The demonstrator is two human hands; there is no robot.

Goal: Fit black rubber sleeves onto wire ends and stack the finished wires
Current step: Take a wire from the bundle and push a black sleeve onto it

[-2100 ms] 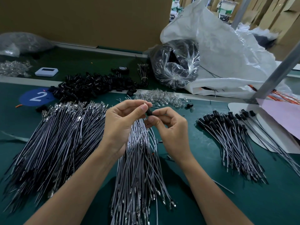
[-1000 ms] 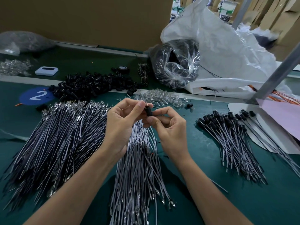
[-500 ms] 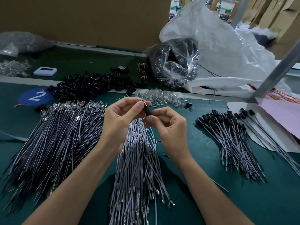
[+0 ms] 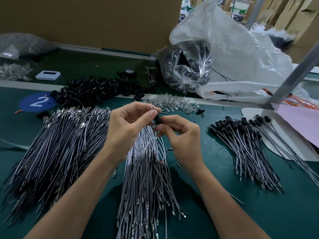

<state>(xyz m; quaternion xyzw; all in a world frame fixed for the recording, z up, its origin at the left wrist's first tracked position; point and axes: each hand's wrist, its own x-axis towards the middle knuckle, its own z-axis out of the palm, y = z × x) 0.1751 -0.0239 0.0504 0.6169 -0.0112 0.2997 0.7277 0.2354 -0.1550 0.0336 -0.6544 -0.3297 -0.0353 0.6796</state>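
At the green work mat (image 4: 224, 213), my left hand (image 4: 131, 125) pinches the metal-tipped wire end (image 4: 152, 109) between thumb and curled fingertips. My right hand (image 4: 181, 135) holds one black rubber sleeve (image 4: 157, 119) in a narrow grip of thumb and forefinger. Sleeve and wire tip touch in the air between my hands, above the middle bundle (image 4: 146, 169) of grey wires that fans towards me. I hold both close and high, likely so the small opening faces the terminal. My fingers hide the joint, so I cannot say whether the terminal has entered the sleeve.

The bench seems laid out for a left-to-right flow. A broad pile of bare wires (image 4: 57, 144) lies at my left. The heap of loose sleeves (image 4: 98, 88) sits at the far edge within reach of either hand. The finished wires (image 4: 241, 140) are stacked to my right, their black-capped ends together at the far side. By my judgement this piece is mid-fitting. It needs a straight push along the wire, since a skewed sleeve could bend the thin terminal, and then a short carry right onto the stack.
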